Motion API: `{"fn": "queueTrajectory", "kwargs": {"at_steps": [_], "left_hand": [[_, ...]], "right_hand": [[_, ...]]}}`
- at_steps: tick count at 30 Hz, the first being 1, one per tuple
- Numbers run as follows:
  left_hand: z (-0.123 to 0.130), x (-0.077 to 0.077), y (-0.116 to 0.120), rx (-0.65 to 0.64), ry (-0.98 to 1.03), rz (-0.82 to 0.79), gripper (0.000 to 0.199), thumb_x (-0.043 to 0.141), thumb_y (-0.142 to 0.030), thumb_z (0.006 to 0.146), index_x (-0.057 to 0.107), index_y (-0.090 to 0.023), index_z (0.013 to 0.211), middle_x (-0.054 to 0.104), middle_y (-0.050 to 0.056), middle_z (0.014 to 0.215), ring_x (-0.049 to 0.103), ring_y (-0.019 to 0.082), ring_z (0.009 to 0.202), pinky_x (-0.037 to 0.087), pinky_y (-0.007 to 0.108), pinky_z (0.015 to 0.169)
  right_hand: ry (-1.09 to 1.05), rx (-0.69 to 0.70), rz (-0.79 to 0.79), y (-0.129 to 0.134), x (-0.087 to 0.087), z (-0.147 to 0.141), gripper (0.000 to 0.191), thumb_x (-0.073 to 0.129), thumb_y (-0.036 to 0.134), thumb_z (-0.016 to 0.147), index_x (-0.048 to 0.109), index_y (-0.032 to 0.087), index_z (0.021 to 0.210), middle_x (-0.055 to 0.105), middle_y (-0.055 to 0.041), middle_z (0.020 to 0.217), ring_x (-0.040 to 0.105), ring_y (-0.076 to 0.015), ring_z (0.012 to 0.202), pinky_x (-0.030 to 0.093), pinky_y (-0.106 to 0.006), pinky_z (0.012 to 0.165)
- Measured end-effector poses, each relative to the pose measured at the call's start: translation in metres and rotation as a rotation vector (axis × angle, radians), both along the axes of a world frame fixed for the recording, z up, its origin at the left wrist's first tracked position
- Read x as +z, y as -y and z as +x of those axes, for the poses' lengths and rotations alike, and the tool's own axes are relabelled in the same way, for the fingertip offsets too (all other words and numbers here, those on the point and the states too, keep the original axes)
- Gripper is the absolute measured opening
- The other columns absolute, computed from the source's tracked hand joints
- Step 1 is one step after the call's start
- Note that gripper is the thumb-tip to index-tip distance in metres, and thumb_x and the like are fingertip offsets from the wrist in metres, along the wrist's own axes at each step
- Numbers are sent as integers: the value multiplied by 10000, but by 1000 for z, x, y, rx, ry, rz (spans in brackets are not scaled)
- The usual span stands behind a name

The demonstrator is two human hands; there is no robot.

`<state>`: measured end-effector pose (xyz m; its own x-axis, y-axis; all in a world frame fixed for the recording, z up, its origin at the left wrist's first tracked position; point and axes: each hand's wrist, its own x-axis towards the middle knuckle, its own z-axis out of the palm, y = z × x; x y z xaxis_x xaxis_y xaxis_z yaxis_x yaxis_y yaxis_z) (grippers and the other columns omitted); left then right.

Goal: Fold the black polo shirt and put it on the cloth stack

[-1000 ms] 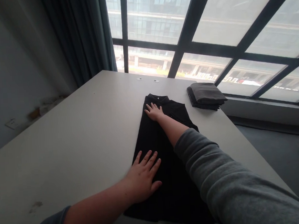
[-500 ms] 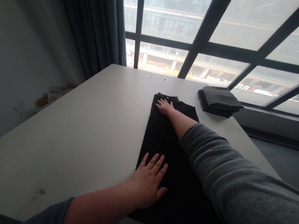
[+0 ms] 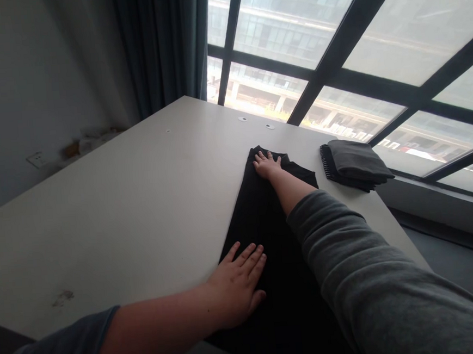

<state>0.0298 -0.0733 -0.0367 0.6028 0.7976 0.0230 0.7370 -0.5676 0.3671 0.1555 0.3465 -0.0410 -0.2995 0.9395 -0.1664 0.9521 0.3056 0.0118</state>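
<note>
A black garment (image 3: 260,219), with what looks like a collar at its far end, lies lengthwise on the white table (image 3: 133,218). My left hand (image 3: 239,288) rests flat on the garment's near left part, fingers stretched out. Farther off, my right hand (image 3: 267,165) lies with spread fingers just below the collar end. My right forearm and grey sleeve cover part of the garment's right side. Its near end runs out of the bottom of the view.
A stack of folded dark cloths (image 3: 356,165), with what looks like a spiral-bound edge at its left, sits near the table's right edge. Behind the table are a large window (image 3: 278,81) and a dark curtain (image 3: 161,46). A dark smudge (image 3: 62,298) marks the table's near left.
The view has shifted slightly, so the table and cloth stack appear a little farther right. My right hand's fingers have shifted a little on the collar end. My left hand stays flat on the garment.
</note>
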Motion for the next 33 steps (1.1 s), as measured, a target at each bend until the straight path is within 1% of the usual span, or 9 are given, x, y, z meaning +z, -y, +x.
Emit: {"fn": "queueTrajectory", "kwargs": {"at_steps": [4,7,12,14,17,22,26,29,33], "left_hand": [[1,-3,-7,86,-26,80,672,318,-453,1117,287,-70,1670,140,170,1759,97,315,1646,142,523,1325],[1,-5,-8,114,-66,50,685,345,-470,1108,329,-52,1651,180,192,1747,141,327,1637,161,513,1325],[1,-5,-7,100,-78,10,723,383,-520,1091,362,-44,1635,204,209,1734,184,355,1623,191,533,1318],[0,-4,-6,56,-62,10,713,405,-508,1088,376,-44,1629,215,211,1730,195,362,1620,193,549,1316],[-1,-2,-2,-109,-11,7,653,415,-439,1096,384,-58,1626,252,197,1725,234,334,1616,203,525,1319],[-3,8,6,-294,111,-14,612,465,-337,1081,376,-99,1638,286,174,1722,279,289,1605,250,450,1317],[-4,21,7,-391,200,-79,593,517,-331,1059,442,-128,1610,387,159,1685,363,292,1572,315,451,1296],[-4,30,4,-406,264,-109,545,559,-298,1034,516,-173,1563,500,130,1626,475,286,1505,391,452,1255],[-6,34,3,-395,340,-93,461,589,-233,1004,613,-225,1464,616,101,1518,584,270,1392,458,451,1199]], "right_hand": [[-67,124,147,14,6,-8,641,264,430,1105,335,130,1666,209,-135,1762,120,-329,1637,51,-620,1299],[-122,203,138,38,10,-12,662,329,454,1102,368,77,1645,209,-186,1753,117,-355,1636,128,-558,1308],[-224,445,88,118,2,-1,707,397,524,1087,341,129,1671,176,-149,1767,60,-327,1646,139,-502,1325],[-236,526,35,157,-2,7,710,426,534,1082,316,176,1686,158,-123,1773,64,-317,1646,147,-510,1326],[-233,591,-33,207,-3,16,663,434,529,1091,309,275,1690,133,-83,1777,69,-340,1641,118,-597,1312],[-267,637,-106,264,9,17,646,488,483,1092,326,276,1683,124,-101,1774,50,-340,1639,115,-581,1316],[-359,709,-188,295,20,23,679,567,443,1067,333,265,1678,130,-104,1776,66,-333,1640,133,-567,1321],[-487,732,-232,305,29,43,674,581,382,1063,331,262,1677,171,-97,1774,74,-294,1645,197,-525,1320],[-629,562,-155,303,40,102,580,557,340,1057,439,275,1621,314,-86,1735,218,-258,1626,293,-508,1295]]}}
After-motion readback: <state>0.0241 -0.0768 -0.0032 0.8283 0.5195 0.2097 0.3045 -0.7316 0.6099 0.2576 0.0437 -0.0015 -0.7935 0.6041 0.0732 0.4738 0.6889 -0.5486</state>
